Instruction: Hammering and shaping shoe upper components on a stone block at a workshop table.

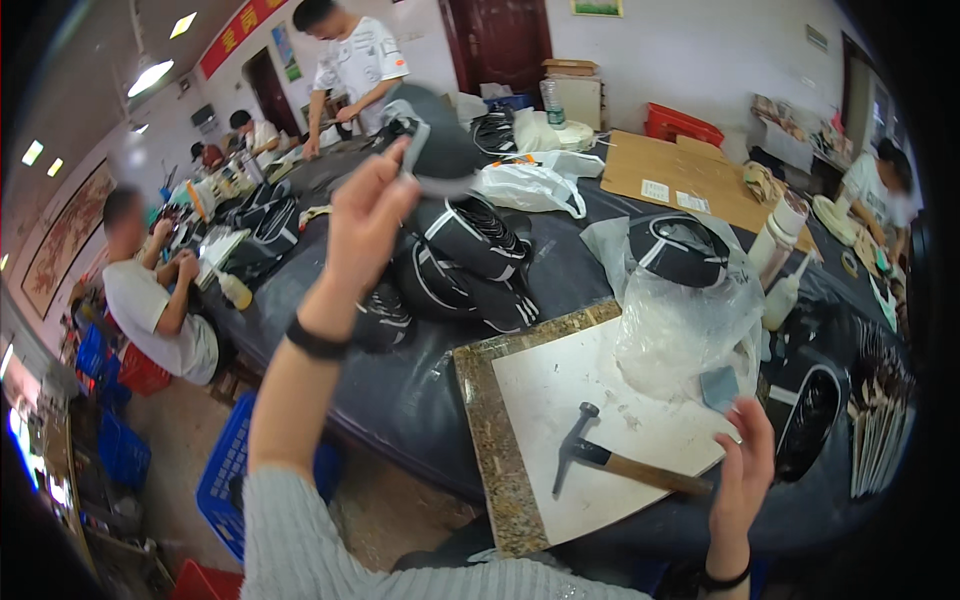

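My left hand (365,215) is raised over the table, thumb and fingers closed on a dark, curved fabric piece (440,145) with a pale edge, blurred by motion. Below it lies a pile of black shoe uppers (470,240) with white trim. My right hand (745,465) is at the lower right, its fingers apart and slightly bent, with nothing seen in it. Close to its fingertips is a blue-grey square block (718,388). A hammer (620,467) with a wooden handle lies on the white board (540,400), its handle end near my right hand.
The board rests on a speckled stone slab (490,450). Behind it sits a see-through plastic bag (670,345) with a black upper (680,250) on top. Bottles (785,290), flat cardboard (670,180) and stacked pieces (880,430) stand around. Other people work at the table's far and left sides.
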A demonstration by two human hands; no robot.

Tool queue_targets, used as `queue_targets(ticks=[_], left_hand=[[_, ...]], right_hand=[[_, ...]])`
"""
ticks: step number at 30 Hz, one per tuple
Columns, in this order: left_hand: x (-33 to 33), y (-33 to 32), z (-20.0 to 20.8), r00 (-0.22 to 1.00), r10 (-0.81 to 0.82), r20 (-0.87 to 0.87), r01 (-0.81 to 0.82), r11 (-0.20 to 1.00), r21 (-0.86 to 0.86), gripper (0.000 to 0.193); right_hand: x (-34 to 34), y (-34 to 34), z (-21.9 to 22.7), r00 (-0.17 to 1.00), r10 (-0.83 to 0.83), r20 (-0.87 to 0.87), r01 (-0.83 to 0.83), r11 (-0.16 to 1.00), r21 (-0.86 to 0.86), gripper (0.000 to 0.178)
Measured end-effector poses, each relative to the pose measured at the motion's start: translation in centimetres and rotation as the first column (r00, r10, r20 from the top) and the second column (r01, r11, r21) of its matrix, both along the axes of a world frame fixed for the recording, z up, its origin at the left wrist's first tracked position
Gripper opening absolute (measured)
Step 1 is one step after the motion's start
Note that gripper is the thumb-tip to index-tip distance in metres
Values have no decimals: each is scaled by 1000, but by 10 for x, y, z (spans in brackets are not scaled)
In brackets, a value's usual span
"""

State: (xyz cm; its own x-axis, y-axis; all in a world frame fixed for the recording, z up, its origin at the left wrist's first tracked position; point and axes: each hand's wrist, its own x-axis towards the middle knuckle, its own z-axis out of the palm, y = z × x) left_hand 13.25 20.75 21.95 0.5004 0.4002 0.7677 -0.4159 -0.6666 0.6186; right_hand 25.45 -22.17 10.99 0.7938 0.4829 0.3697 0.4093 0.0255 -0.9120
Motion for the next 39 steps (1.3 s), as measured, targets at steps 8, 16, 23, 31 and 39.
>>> queue_targets(ticks=[8, 16, 23, 31, 39], left_hand=[[-1, -146, -84, 815, -568, -116, 479, 772, -419, 9], [-18, -166, -90, 933, -180, -312, 229, 965, 129, 13], [-19, -177, -91, 933, -53, -355, 219, 868, 445, 15], [-17, -172, -84, 875, -50, -482, 316, 812, 490, 11], [5, -170, -96, 873, -476, -105, 298, 692, -657, 15]], right_hand=[[-22, 142, 12, 634, 646, -425, -382, 739, 555, 30], [-53, 99, -2, 840, 359, -407, -233, 916, 328, 20], [-56, 83, -5, 892, 359, -276, -316, 930, 190, 18], [-53, 77, -7, 889, 390, -238, -386, 920, 68, 15], [-43, 88, -20, 600, 463, -653, 73, 781, 620, 41]])
